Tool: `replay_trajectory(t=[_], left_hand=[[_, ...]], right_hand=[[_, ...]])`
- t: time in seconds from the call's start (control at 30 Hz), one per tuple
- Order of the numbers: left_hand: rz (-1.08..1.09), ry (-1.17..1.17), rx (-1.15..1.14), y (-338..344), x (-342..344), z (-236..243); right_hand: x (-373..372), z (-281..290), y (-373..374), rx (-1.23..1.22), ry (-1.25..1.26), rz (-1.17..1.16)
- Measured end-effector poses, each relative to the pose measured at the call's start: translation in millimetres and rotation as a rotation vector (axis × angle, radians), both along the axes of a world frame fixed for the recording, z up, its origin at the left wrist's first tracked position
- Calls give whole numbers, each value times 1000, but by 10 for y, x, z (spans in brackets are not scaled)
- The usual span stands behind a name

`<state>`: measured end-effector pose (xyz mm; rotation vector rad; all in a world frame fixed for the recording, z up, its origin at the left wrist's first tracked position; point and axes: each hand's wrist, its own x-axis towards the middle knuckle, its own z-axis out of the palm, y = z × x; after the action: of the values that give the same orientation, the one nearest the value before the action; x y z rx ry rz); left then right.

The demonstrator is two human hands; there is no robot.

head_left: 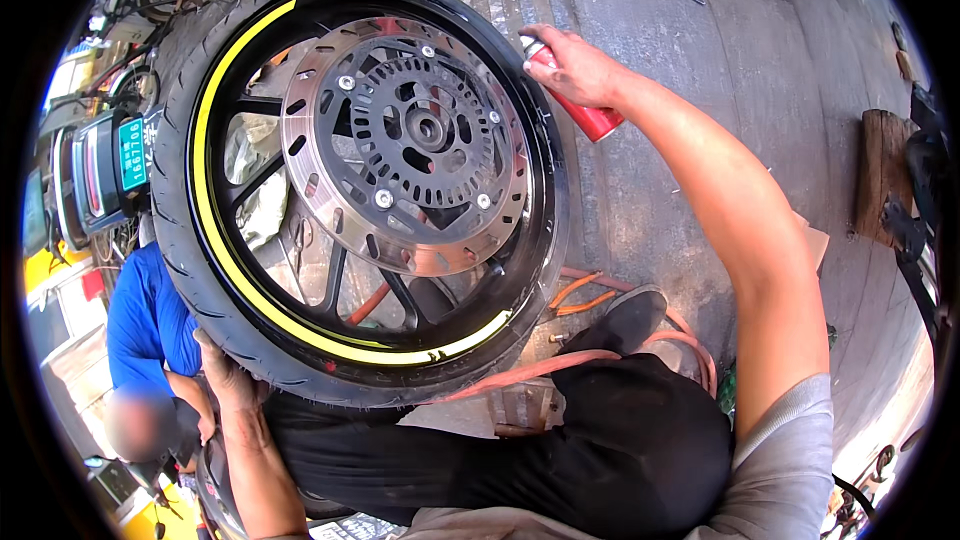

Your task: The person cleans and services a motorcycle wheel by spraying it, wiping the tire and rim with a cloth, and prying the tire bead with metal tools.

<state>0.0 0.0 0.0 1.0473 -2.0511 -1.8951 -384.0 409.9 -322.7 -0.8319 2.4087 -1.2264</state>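
Right grip point(578, 70) wraps round a red cylindrical spray can point(594, 118); left grip point(230, 375) touches the grooved black rubber tyre point(174, 205), whether pinching it I cannot tell

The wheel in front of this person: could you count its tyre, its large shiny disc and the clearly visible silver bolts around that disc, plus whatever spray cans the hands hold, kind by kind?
Tyre: 1
Large shiny disc: 1
Silver bolts: 5
Red spray can: 1, in the right hand
Total: 8
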Motion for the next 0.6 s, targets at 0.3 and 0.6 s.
replay_trajectory(t=[0.3, 0.6], left_hand=[[75, -27, -96, 79, 75, -15], [113, -35, -118, 154, 11, -62]], right_hand=[[-794, 547, -845, -5, 125, 87], [-481, 106, -394, 108, 22, 117]])
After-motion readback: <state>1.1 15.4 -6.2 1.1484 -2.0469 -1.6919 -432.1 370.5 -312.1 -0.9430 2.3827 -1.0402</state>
